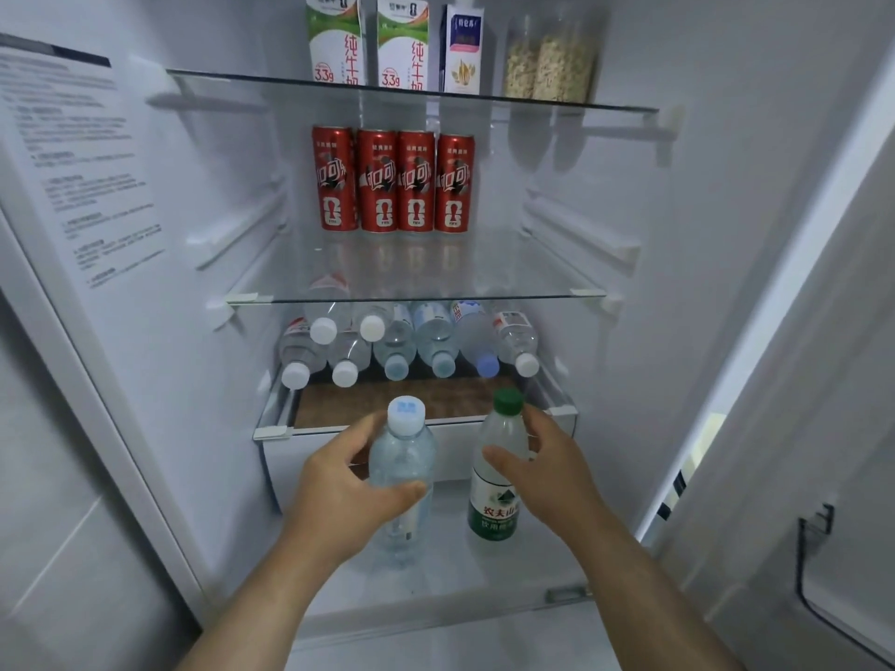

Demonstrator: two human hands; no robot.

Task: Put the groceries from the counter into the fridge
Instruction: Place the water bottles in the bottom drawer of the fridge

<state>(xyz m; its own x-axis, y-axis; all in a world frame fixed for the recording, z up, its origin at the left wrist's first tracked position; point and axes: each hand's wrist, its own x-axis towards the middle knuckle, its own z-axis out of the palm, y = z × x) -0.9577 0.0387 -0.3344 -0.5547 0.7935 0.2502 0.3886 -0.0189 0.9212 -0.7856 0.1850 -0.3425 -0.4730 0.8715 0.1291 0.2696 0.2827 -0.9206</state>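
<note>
The left hand (339, 486) curls round a white-capped bottle (404, 457), and the right hand (547, 472) curls round a green-capped bottle (494, 510). Both bottles are upright, caps up, side by side low in the fridge (702, 234).

The one camera, worn on the head, is looking forward and tilting down into the open fridge (702, 244), standing close before it and facing its back wall almost square on. The wide lens is bowing the side walls outward, and the printed label (82, 162) on the left wall is fanning toward the frame edge. The upper glass shelf (290, 82) is sitting near the top of the frame, the middle glass shelf (508, 283) around its centre. Both forearms are entering from the bottom edge. The left hand (339, 496), gripping a pale-capped bottle (404, 457), and the right hand (552, 477), gripping a green-capped bottle (494, 510), are lying nearest the lens — low and central.
</note>
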